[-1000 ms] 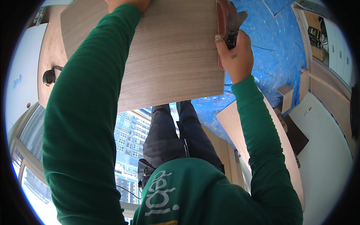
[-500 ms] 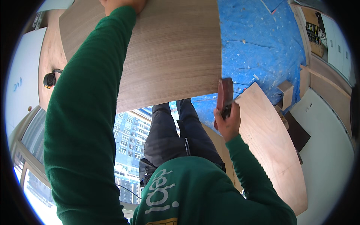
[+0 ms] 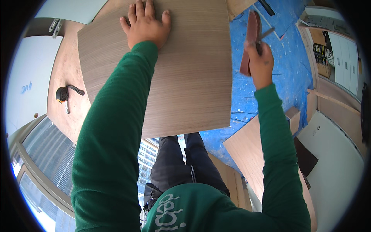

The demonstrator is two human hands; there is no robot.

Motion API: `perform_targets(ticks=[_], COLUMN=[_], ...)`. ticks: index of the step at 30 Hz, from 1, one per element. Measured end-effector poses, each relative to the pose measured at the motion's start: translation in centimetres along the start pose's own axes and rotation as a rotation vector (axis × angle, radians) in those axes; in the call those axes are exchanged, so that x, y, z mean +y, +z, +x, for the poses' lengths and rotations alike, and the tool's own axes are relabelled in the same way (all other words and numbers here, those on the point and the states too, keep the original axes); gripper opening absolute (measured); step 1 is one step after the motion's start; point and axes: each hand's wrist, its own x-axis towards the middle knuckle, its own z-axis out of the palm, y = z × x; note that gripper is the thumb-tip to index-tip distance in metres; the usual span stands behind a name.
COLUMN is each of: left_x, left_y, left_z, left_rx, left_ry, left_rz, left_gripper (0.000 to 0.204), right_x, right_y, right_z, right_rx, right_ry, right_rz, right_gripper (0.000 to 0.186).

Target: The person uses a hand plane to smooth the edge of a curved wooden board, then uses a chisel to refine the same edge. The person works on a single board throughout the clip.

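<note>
Brown wood-grain board (image 3: 189, 77) lay over the pale plywood table (image 3: 67, 58) in the head view, the left hand (image 3: 148, 31) flat on it, fingers spread; the right hand (image 3: 264, 63) gripped a long reddish-brown tool (image 3: 252, 34) beyond the board's right edge (work done or left: unclear). Blue handwriting marked a white panel (image 3: 33, 65); pale lettering, the green sweatshirt (image 3: 208, 201).

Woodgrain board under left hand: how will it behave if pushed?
The woodgrain board is probably stiff: no visible sag. Likely fairly heavy, being so broad. Lying flat under the spread left hand, it might slide rather than roll.
</note>
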Motion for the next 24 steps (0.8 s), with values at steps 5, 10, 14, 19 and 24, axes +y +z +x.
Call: perform_targets(ticks=[5, 10, 14, 19, 24], left_x=[-0.2, 0.0, -0.2, 0.1, 0.6], left_y=[0.5, 0.1, 0.1, -0.7, -1.8], left_z=[-0.2, -0.1, -0.1, 0.0, 0.0], left_rx=[-0.030, -0.042, -0.023, -0.042, -0.133], left_ry=[-0.020, -0.026, -0.007, -0.001, -0.016], left_rz=[-0.003, -0.028, -0.042, -0.045, -0.091], left_gripper=[0.072, 0.072, 0.071, 0.074, 0.071], right_x=[-2.9, -4.8, -5.9, -6.5, -7.1], right_y=[4.0, 6.2, 7.5, 8.2, 8.1], right_z=[8.4, 12.2, 13.6, 13.7, 12.8], right_rx=[-0.043, -0.148, -0.146, -0.040, -0.013], right_ry=[-0.072, -0.063, -0.162, -0.297, -0.314], right_rz=[-0.082, -0.235, -0.344, -0.355, -0.377], right_gripper=[0.053, 0.052, 0.053, 0.042, 0.042])
